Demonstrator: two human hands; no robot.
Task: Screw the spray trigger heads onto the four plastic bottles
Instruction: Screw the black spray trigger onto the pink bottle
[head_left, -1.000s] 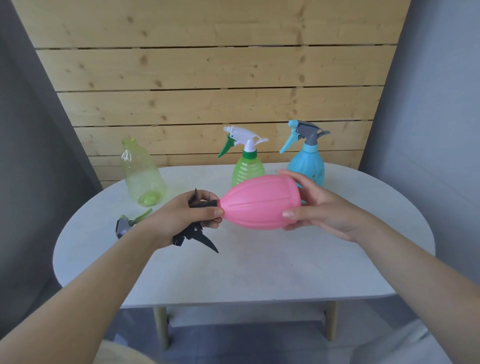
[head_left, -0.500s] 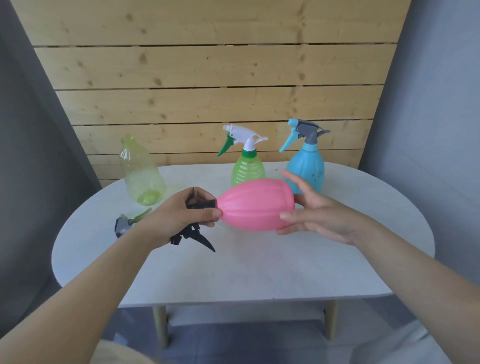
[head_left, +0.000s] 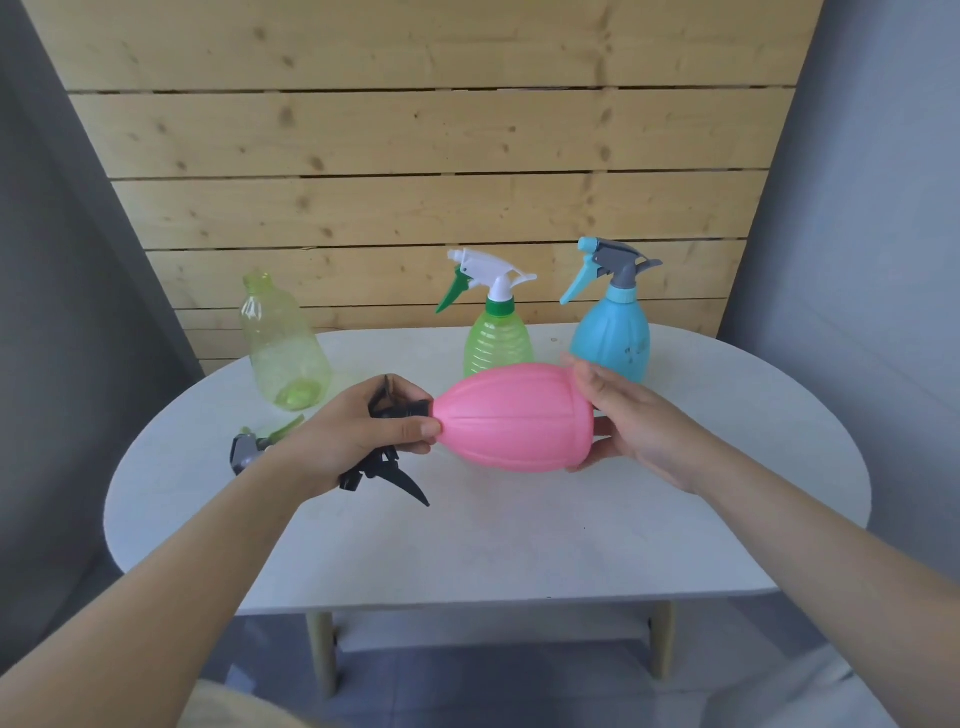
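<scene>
I hold a pink ribbed bottle (head_left: 514, 415) on its side above the table, neck pointing left. My right hand (head_left: 628, 415) grips its base end. My left hand (head_left: 358, 431) is closed around the black trigger head (head_left: 384, 467) at the bottle's neck; its lever points down and right. A green bottle (head_left: 498, 340) with a white and green trigger head (head_left: 483, 273) and a blue bottle (head_left: 613, 338) with a grey and blue head (head_left: 613, 262) stand upright behind. An open-necked pale yellow-green bottle (head_left: 283, 343) stands at the back left. A loose grey and green trigger head (head_left: 254, 447) lies beside my left wrist.
The white oval table (head_left: 519, 545) has pale wooden legs and a wooden plank wall right behind it. Grey curtains hang on both sides. The front half of the tabletop holds nothing but my arms above it.
The pink bottle has turned a little in my hands and my right hand has shifted its grip round the base. The standing bottles and loose head have not moved.
</scene>
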